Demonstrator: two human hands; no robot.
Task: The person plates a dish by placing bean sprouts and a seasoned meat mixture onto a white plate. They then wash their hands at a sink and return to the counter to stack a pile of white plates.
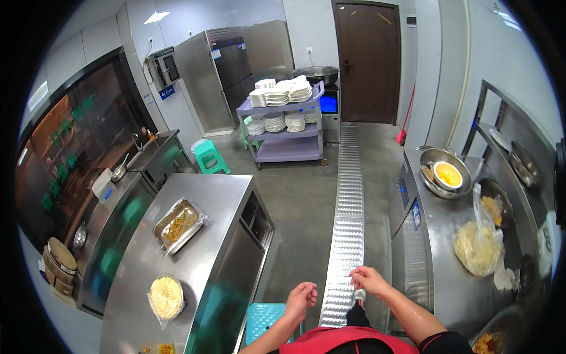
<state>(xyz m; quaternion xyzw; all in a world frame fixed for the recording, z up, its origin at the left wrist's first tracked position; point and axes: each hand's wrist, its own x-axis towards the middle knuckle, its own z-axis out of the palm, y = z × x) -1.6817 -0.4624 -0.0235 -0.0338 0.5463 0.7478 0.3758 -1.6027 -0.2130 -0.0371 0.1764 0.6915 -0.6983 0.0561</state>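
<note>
My left hand [302, 301] hangs in the air above the floor beside a turquoise plastic stool [265, 319], its fingers loosely curled around nothing. Over the slotted metal drain cover [347, 248], my right hand [368, 279] is also empty, thumb and fingers slightly apart. To my left, a steel worktable [212, 208] bears a plastic-wrapped metal tray [179, 225] of chopped food and a bowl [166, 297] of pale, crumbly food lined with clear film. On the right-hand counter [446, 265] lies a clear bag of yellowish food [479, 248].
Ahead stands a purple-grey trolley [289, 152] stacked with white plates [281, 93]. A green stool [210, 157] is left of it. A steel pan [429, 188] holds a bowl of yellow liquid [448, 175] on the right counter. The drain cover runs toward a brown door [369, 66].
</note>
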